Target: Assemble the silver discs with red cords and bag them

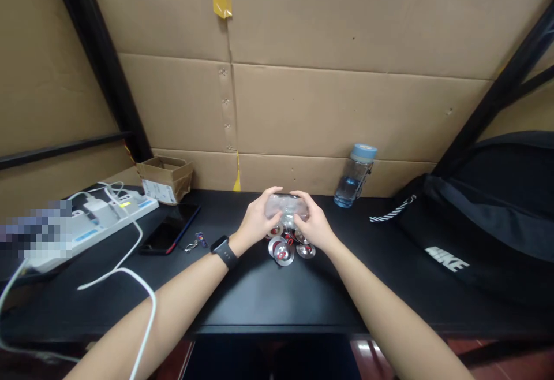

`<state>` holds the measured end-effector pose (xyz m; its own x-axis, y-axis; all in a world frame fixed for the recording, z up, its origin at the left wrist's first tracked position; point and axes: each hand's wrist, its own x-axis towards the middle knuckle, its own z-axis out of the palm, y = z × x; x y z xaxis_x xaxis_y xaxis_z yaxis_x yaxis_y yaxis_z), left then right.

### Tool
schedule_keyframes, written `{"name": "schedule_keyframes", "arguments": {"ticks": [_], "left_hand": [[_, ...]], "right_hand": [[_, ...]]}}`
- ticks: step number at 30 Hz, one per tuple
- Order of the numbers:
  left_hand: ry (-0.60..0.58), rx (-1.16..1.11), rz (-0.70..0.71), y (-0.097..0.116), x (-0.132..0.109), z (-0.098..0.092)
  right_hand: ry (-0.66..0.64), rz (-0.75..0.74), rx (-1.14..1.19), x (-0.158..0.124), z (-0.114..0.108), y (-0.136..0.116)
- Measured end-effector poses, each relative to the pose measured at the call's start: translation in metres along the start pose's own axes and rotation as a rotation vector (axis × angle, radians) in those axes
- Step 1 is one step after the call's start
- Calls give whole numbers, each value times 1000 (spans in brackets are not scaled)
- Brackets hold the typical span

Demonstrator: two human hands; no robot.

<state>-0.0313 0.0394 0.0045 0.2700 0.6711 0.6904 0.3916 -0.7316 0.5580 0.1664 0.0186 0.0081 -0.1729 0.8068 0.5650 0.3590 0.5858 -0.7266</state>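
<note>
Between my two hands is a clear, shiny plastic pack [286, 202]; whether it is a bag or a stiff case I cannot tell. My left hand [258, 216] grips its left side, with the thumb on the near face. On the right side my right hand [315, 222] holds it the same way, fingers curled behind. Several round silver discs with red centres [284, 254] lie on the black table just below the pack, some overlapping. The pack and hands partly cover the farther discs.
A white power strip [108, 218] with cables, a small cardboard box [167, 179], a phone [172, 228] and a keychain [201, 240] are on the left. A water bottle [352, 178] stands right of my hands, near a black backpack [485, 218]. Cardboard [303, 108] walls the back.
</note>
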Motion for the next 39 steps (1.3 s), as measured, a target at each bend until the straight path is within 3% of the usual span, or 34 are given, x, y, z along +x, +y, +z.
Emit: {"name": "schedule_keyframes", "arguments": {"ticks": [4,15,39], "left_hand": [[-68,43,60,-3,-1,2],[-76,35,104,-4,-5,9],[-49,93,34,-7,-5,11]], "right_hand": [[-25,-80,-108,0,3,5],[5,-69,-117,0,5,6],[26,-51,-189,-1,5,7]]}}
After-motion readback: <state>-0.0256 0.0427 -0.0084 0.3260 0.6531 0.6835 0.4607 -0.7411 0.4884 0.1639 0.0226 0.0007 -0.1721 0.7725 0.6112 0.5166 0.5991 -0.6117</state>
